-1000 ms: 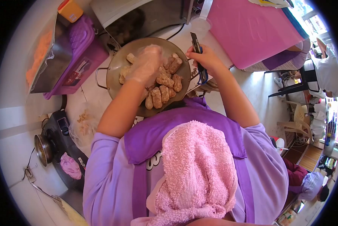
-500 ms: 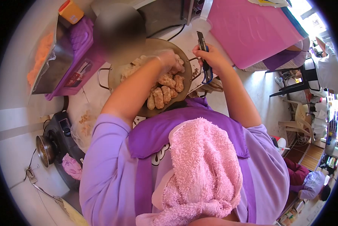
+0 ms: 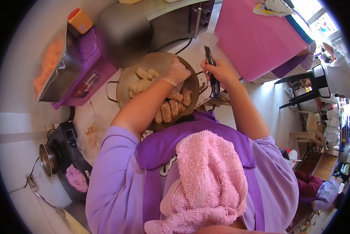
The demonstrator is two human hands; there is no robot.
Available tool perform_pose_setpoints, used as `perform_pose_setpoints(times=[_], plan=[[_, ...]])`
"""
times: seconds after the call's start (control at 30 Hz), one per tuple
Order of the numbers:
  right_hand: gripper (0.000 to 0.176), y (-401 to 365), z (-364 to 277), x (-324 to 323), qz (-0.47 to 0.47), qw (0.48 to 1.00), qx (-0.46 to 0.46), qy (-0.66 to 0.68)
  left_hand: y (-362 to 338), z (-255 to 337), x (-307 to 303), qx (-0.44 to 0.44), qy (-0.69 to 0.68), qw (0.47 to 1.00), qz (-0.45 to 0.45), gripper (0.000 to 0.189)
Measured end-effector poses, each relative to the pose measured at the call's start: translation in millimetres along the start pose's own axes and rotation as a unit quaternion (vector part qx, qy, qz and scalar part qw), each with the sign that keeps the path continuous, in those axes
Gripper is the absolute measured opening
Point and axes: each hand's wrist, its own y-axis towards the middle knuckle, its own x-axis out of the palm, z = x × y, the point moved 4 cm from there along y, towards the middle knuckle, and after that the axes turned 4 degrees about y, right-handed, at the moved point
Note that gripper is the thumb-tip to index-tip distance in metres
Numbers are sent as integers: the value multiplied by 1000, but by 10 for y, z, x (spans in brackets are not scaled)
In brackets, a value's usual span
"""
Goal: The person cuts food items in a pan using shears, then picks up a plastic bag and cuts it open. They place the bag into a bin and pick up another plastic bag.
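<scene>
A wide round pan (image 3: 124,84) with loop handles sits in front of me. Browned, lumpy rolls (image 3: 166,112) lie along its near side, and paler pieces (image 3: 140,86) on its left. My left hand (image 3: 175,73), in a clear plastic glove, is over the pan's right part with the fingers curled. Anything inside those fingers is hidden from view. Just beyond the right pan handle, my right hand (image 3: 218,72) is closed around a black utility knife (image 3: 209,56), its blade end pointing up and away. A blue part shows at the knife's lower end.
On the left stand a purple crate (image 3: 83,84), a metal tray of orange food (image 3: 50,64) and a dark stove (image 3: 63,146). A clear bag (image 3: 91,136) lies near my left arm. A pink board (image 3: 257,35) is at upper right; chairs (image 3: 309,124) and people are farther right.
The view has shifted, so the pan appears lower. My left hand has turned over the pan, and pieces seen beside its fingers are now covered. My right hand still holds the knife.
</scene>
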Motion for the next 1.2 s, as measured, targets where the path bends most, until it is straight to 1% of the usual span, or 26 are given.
perform_pose_setpoints(times=[0.07, 0.1, 0.13, 0.17, 0.2, 0.27, 0.3, 0.37, 0.4, 0.47, 0.5, 0.57, 0.6, 0.67, 0.7, 0.73, 0.77, 0.8, 0.87, 0.9, 0.97, 1.03, 1.07, 1.1, 1.17, 1.2], plan=[[8, 0, 10, 0, -14, 1000, -4, 9, -106, 30, -1064, 97, -129, 986, -53, 12], [8, -7, -1, -3, -13, 1000, -6, 10, -122, 3, -1244, 98, -128, 986, -52, 12], [9, -17, -9, -1, -14, 1000, -5, 14, -156, -156, -1278, -101, -526, 839, -96, 13], [9, -23, -8, 2, -15, 1000, -3, 19, -247, -215, -1204, -279, -807, 507, -121, 15], [9, -16, 4, -6, -14, 1000, -3, 21, -286, -298, -1194, -279, -806, 508, -122, 15], [8, 13, 35, -29, -14, 1000, 3, 19, -298, -337, -1288, -107, -961, 209, -147, 15], [8, 8, 33, -20, -15, 1000, 2, 19, -319, -338, -1347, -108, -961, 210, -146, 15], [8, -8, 32, 6, -8, 1000, 12, 13, -439, -388, -1422, -286, -929, 223, -70, 9], [8, -6, 28, 19, -12, 1000, 12, 13, -461, -362, -1439, -288, -929, 224, -67, 9], [9, -12, 41, 36, -13, 1000, 17, 17, -550, -344, -1425, -360, -900, 244, -12, 9], [9, -18, 41, 49, -16, 1000, 19, 17, -610, -305, -1476, -363, -899, 243, -11, 9], [10, -29, 37, 55, -7, 1000, 19, 6, -733, -331, -1596, -412, -849, 326, 50, 15], [10, -25, 51, 45, -8, 1000, 21, 7, -754, -375, -1458, -413, -849, 325, 50, 15], [10, -6, 80, 36, -22, 1000, 19, 12, -736, -498, -1187, -288, -777, 559, 31, 24], [10, -9, 89, 45, -23, 999, 21, 14, -764, -489, -1250, -290, -777, 559, 30, 24], [11, -14, 86, 55, -19, 999, 25, 10, -805, -525, -1325, -316, -671, 670, 17, 29], [11, -21, 86, 68, -16, 999, 29, 7, -845, -555, -1414, -334, -549, 766, 4, 33], [11, -27, 86, 84, -18, 999, 30, 8, -869, -533, -1490, -336, -548, 766, 3, 33], [11, -33, 72, 117, -34, 999, 23, 8, -879, -432, -1574, -335, -714, 614, 16, 39], [11, -35, 71, 127, -35, 999, 24, 8, -884, -428, -1591, -336, -714, 614, 16, 39], [11, -34, 70, 141, -30, 999, 26, 7, -905, -415, -1600, -353, -683, 639, -22, 43], [11, -23, 62, 142, -34, 999, 24, 5, -934, -354, -1857, -363, -683, 633, -42, 43], [11, -19, 58, 145, -36, 999, 21, 4, -950, -325, -1940, -371, -682, 627, -64, 43], [11, -20, 50, 153, -38, 999, 21, 2, -949, -328, -1955, -373, -682, 626, -62, 43], [12, -35, 27, 158, -32, 999, 25, -3, -937, -332, -1953, -374, -655, 649, -100, 40], [12, -41, 20, 165, -33, 999, 25, -5, -933, -337, -1914, -374, -656, 648, -98, 40]])
